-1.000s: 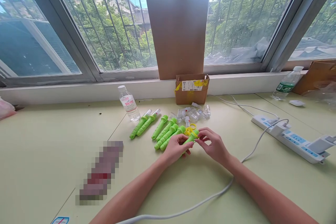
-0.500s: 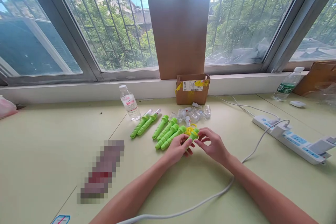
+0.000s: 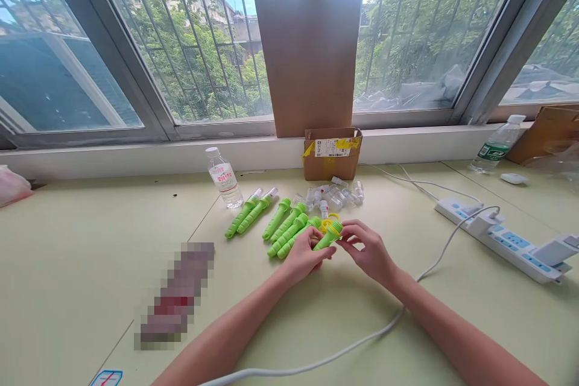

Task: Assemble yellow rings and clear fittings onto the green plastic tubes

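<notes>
Left hand (image 3: 304, 256): my fingers are wrapped around a green tube, thumb along its near side.
Right hand (image 3: 367, 249): my fingertips meet that piece's ribbed end; whether they pinch the yellow band (image 3: 333, 231) there, I cannot tell.
Green tube (image 3: 325, 237): tilted between my two hands, ribbed end pointing away from me and rightward.
Loose tubes (image 3: 288, 234): four, also green, side by side just beyond and left of my left hand.
Clear-tipped tubes (image 3: 248, 215): two, farther left, near a water bottle (image 3: 225, 181).
Yellow rings (image 3: 324, 224): just behind the held piece, partly hidden.
Clear vials (image 3: 335, 198): heaped before a cardboard box (image 3: 332, 166), some white-capped.
Power strip (image 3: 509, 243): to my right, plugs inserted.
White cable (image 3: 325, 362): passes beneath my right forearm.
</notes>
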